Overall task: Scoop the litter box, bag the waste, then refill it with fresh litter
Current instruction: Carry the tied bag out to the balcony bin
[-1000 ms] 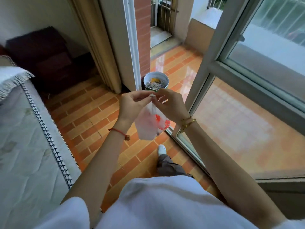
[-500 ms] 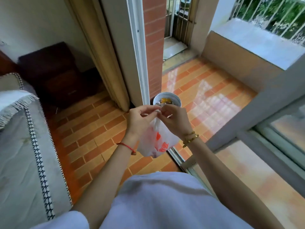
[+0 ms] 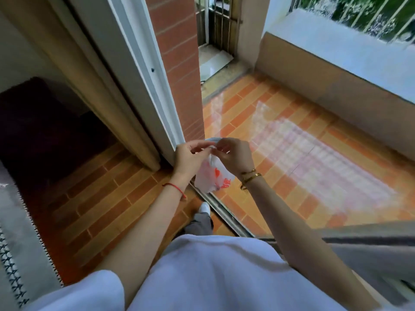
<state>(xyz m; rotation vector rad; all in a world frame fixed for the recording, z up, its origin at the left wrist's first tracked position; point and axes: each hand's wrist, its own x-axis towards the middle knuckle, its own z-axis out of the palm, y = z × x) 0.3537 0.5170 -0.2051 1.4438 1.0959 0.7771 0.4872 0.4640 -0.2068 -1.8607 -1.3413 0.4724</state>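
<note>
A small white plastic bag with red print [image 3: 212,176] hangs in front of me at waist height, over the sliding-door track. My left hand [image 3: 187,158] and my right hand [image 3: 235,157] both pinch its gathered top between fingertips, close together. A pale round bin [image 3: 213,139] stands on the floor just beyond my hands; only a sliver of its rim shows above them. No litter box or scoop is in view.
The white door frame [image 3: 155,86] and a brick pillar [image 3: 179,63] rise to the left of the opening. Beyond it lies an orange-tiled balcony floor [image 3: 303,153] with a low wall [image 3: 336,86]. A mattress edge [image 3: 20,243] is at my left, the sliding-door track [image 3: 224,212] by my foot.
I have stepped closer to the doorway and the view has swung toward the balcony. The bin, plainly seen before, is now almost hidden behind my hands, which still hold the bag's top.
</note>
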